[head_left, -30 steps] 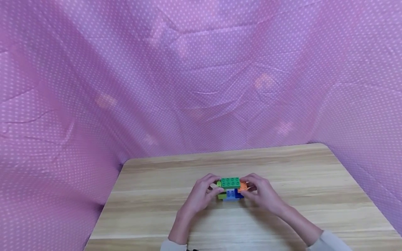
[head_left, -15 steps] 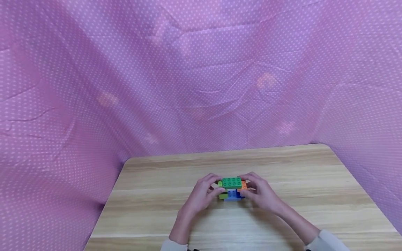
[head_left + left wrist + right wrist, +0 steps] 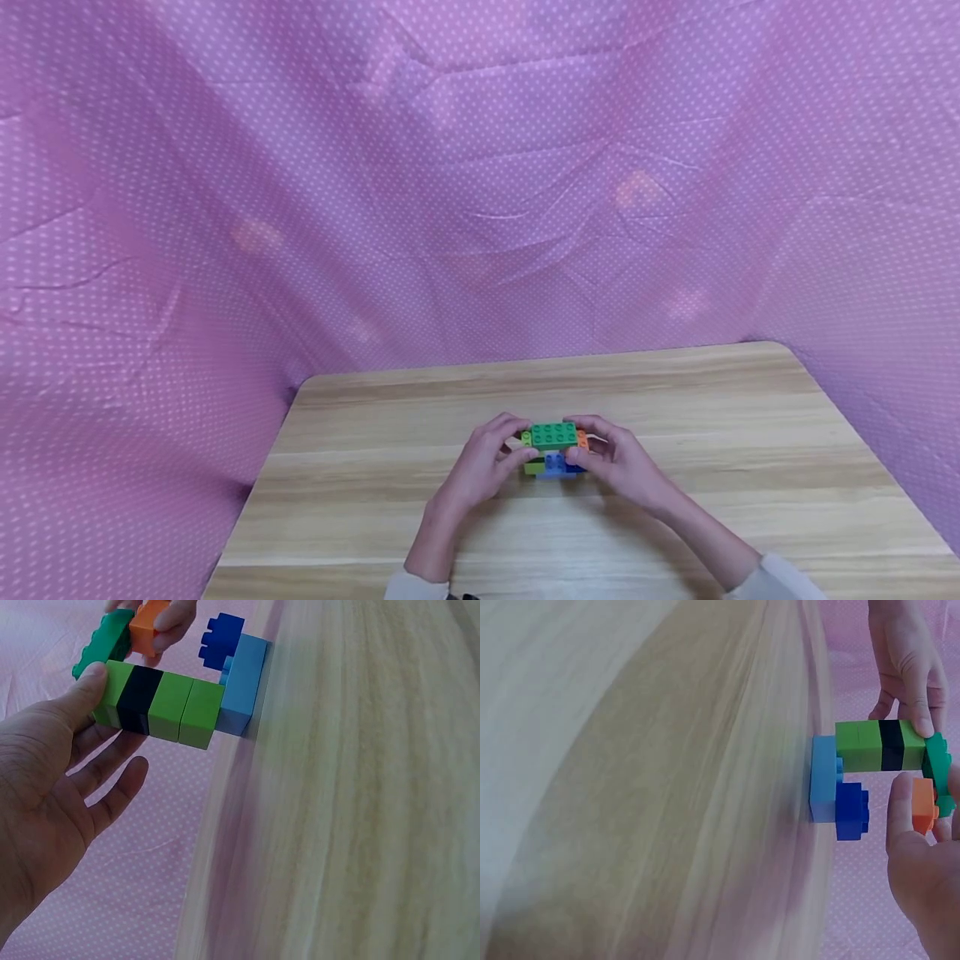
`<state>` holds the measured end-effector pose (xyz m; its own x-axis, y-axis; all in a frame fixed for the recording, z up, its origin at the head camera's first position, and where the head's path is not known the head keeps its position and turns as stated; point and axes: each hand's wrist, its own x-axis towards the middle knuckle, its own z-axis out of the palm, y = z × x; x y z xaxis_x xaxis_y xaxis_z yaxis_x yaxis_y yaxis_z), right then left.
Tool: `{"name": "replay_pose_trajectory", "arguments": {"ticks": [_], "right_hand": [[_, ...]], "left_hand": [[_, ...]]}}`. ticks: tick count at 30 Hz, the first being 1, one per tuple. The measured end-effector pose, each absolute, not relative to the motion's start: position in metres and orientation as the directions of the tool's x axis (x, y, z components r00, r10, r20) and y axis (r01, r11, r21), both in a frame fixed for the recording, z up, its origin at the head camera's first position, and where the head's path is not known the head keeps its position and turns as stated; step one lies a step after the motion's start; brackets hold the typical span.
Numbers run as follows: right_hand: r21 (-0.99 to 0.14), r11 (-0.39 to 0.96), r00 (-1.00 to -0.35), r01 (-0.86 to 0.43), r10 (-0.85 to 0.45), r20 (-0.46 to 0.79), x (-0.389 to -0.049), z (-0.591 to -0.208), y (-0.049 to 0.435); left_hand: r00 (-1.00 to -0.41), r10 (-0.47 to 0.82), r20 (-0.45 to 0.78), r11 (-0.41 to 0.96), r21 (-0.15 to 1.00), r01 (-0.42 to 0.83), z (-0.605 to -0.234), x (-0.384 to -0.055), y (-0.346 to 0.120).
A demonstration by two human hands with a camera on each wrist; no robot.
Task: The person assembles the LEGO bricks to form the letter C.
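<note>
Toy building bricks form an upright stack on the table. A light blue brick (image 3: 244, 686) lies at the bottom, with a dark blue brick (image 3: 849, 811) on its right end. From its left end rises a column of light green bricks (image 3: 171, 705) with a black brick (image 3: 140, 697) among them. A green eight-stud brick (image 3: 554, 436) bridges outward from the column's top. My left hand (image 3: 483, 467) pinches the top of the column between thumb and fingers. My right hand (image 3: 626, 467) pinches an orange brick (image 3: 922, 802) under the green brick's right end, with a gap above the dark blue brick.
The wood-grain table (image 3: 360, 517) extends around the stack on all sides. A pink polka-dot cloth (image 3: 480, 208) hangs behind the table and along both its sides.
The right hand has shifted slightly left, bringing the orange brick farther in under the green brick's right end. The left hand keeps its pinch and has barely moved.
</note>
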<state>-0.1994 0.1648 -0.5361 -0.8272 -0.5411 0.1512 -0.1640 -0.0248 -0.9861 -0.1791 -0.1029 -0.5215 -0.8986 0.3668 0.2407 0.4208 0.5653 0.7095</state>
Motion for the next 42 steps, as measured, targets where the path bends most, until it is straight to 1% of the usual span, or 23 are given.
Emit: {"name": "replay_pose_trajectory", "arguments": {"ticks": [6,11,16,23,26,28,32,35,38,42], "right_hand": [[-0.996,0.023,-0.879,-0.087,-0.471,0.066,-0.197,-0.528,0.158],[-1.0,0.025,-0.91,-0.018,-0.414,0.006,-0.195,-0.522,0.156],[-0.999,0.039,-0.926,-0.012,-0.378,-0.003,-0.194,-0.515,0.154],[-0.998,0.061,-0.928,-0.011,-0.373,-0.013,-0.194,-0.517,0.153],[-0.992,0.11,-0.927,-0.053,-0.375,0.008,-0.193,-0.519,0.153],[-0.983,0.143,-0.925,-0.113,-0.376,0.052,-0.192,-0.52,0.153],[-0.937,0.19,-0.9,-0.292,-0.387,0.202,-0.192,-0.525,0.157],[-0.865,0.259,-0.856,-0.431,-0.421,0.3,-0.191,-0.53,0.161],[-0.786,0.371,-0.832,-0.495,-0.462,0.306,-0.187,-0.537,0.164],[-0.698,0.504,-0.835,-0.509,-0.486,0.258,-0.181,-0.545,0.164]], "left_hand": [[-0.895,0.37,0.248,0.564,0.706,0.429,-0.521,-0.179,-0.104],[-0.893,0.375,0.25,0.559,0.707,0.433,-0.521,-0.178,-0.103],[-0.898,0.369,0.242,0.558,0.715,0.422,-0.52,-0.178,-0.103],[-0.901,0.367,0.23,0.533,0.742,0.407,-0.523,-0.178,-0.105],[-0.907,0.366,0.206,0.536,0.75,0.387,-0.526,-0.177,-0.109],[-0.913,0.359,0.191,0.539,0.757,0.37,-0.529,-0.176,-0.111],[-0.93,0.315,0.189,0.501,0.8,0.332,-0.535,-0.174,-0.114],[-0.949,0.257,0.184,0.482,0.826,0.291,-0.536,-0.174,-0.113],[-0.967,0.201,0.156,0.496,0.835,0.238,-0.537,-0.173,-0.111],[-0.977,0.167,0.13,0.532,0.823,0.2,-0.539,-0.176,-0.107]]}}
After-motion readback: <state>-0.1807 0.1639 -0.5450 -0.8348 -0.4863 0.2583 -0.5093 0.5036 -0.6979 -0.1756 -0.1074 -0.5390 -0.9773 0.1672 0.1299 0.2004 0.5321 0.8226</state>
